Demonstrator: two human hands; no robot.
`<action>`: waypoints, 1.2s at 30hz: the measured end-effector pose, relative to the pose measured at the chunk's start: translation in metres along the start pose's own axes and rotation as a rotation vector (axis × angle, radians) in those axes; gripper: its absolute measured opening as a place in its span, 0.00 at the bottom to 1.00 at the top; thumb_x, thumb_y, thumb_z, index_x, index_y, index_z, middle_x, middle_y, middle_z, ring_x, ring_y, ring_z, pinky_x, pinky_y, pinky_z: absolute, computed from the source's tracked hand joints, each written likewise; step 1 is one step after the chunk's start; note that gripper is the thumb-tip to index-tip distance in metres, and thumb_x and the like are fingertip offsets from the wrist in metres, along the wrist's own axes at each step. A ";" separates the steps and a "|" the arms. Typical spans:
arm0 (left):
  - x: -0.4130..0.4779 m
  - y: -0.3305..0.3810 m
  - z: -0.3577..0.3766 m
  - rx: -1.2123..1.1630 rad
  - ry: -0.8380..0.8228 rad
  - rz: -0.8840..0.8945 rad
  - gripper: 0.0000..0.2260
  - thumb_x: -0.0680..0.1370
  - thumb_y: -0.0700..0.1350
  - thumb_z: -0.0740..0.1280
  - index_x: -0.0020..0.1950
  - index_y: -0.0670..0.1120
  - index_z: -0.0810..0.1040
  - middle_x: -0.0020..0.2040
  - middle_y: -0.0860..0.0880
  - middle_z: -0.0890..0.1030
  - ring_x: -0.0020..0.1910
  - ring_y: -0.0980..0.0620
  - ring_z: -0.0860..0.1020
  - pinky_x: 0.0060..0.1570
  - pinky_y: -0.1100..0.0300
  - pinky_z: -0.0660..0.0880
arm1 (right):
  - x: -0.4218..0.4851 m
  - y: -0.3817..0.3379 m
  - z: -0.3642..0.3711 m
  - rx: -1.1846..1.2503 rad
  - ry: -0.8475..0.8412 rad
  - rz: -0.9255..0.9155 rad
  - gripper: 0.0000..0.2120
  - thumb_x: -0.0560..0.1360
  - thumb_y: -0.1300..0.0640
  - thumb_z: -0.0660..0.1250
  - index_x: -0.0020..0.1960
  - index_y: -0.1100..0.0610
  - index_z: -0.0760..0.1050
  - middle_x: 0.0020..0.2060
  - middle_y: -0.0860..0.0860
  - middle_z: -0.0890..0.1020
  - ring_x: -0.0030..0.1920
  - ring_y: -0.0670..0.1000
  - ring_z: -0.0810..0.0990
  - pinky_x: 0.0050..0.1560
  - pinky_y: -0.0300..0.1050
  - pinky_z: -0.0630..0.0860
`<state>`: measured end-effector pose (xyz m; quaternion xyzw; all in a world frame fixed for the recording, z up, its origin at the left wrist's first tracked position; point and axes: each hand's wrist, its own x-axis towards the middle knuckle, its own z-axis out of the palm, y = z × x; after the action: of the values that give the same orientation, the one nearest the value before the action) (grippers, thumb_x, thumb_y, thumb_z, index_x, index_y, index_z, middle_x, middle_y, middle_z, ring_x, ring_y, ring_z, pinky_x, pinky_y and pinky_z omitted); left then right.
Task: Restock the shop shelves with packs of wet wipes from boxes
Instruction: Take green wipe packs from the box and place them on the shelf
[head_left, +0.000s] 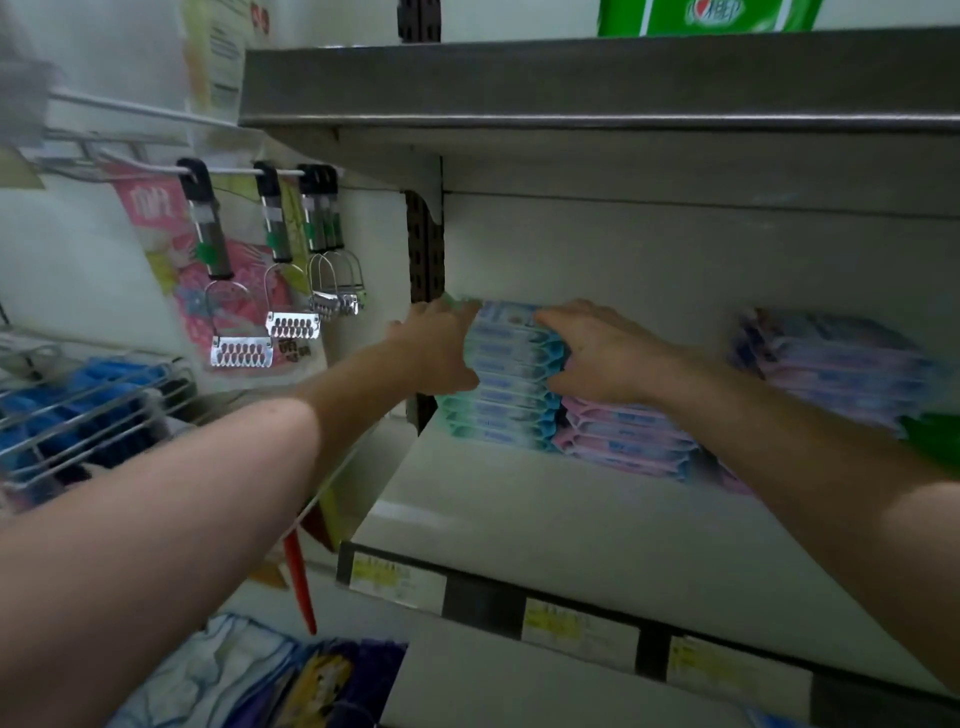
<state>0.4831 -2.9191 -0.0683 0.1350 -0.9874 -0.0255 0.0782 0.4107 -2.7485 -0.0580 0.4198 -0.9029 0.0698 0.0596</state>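
A tall stack of blue and teal wet wipe packs (511, 379) stands at the back left of the white shelf (519, 499). My left hand (441, 348) grips the stack's left side, thumb along the lower packs. My right hand (602, 353) grips the upper packs from the right, fingers curled over the top front edge. Under my right hand lies a lower stack of pink packs (623, 441). Another pile of pink and purple packs (836, 364) sits further right on the same shelf.
A grey metal shelf (571, 98) hangs close overhead with a green pack (706, 15) on it. Metal peelers (291, 291) hang from hooks at left above a wire basket (88, 405) of blue items. Price labels (576, 629) line the shelf's front edge.
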 end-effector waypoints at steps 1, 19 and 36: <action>0.009 -0.002 0.007 0.049 -0.005 -0.001 0.44 0.73 0.52 0.71 0.79 0.50 0.45 0.78 0.43 0.52 0.76 0.42 0.52 0.71 0.42 0.55 | 0.008 -0.002 0.006 -0.049 0.011 0.006 0.33 0.73 0.54 0.69 0.74 0.51 0.59 0.67 0.56 0.65 0.66 0.58 0.66 0.62 0.49 0.68; 0.098 -0.017 0.068 0.328 0.226 0.137 0.44 0.73 0.62 0.67 0.78 0.49 0.44 0.77 0.45 0.53 0.75 0.44 0.55 0.71 0.36 0.51 | 0.082 0.011 0.088 -0.382 0.368 -0.016 0.28 0.64 0.59 0.67 0.62 0.67 0.75 0.57 0.60 0.81 0.56 0.59 0.81 0.55 0.55 0.77; 0.076 -0.048 0.041 -1.664 -0.249 -0.510 0.28 0.77 0.66 0.55 0.44 0.42 0.77 0.41 0.43 0.80 0.43 0.44 0.77 0.46 0.50 0.72 | 0.051 -0.024 0.096 0.061 -0.166 0.072 0.18 0.78 0.54 0.61 0.67 0.55 0.71 0.58 0.52 0.78 0.57 0.55 0.76 0.51 0.43 0.72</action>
<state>0.4164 -2.9851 -0.1013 0.2468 -0.5895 -0.7683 0.0349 0.3920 -2.8191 -0.1417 0.3932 -0.9167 0.0644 -0.0308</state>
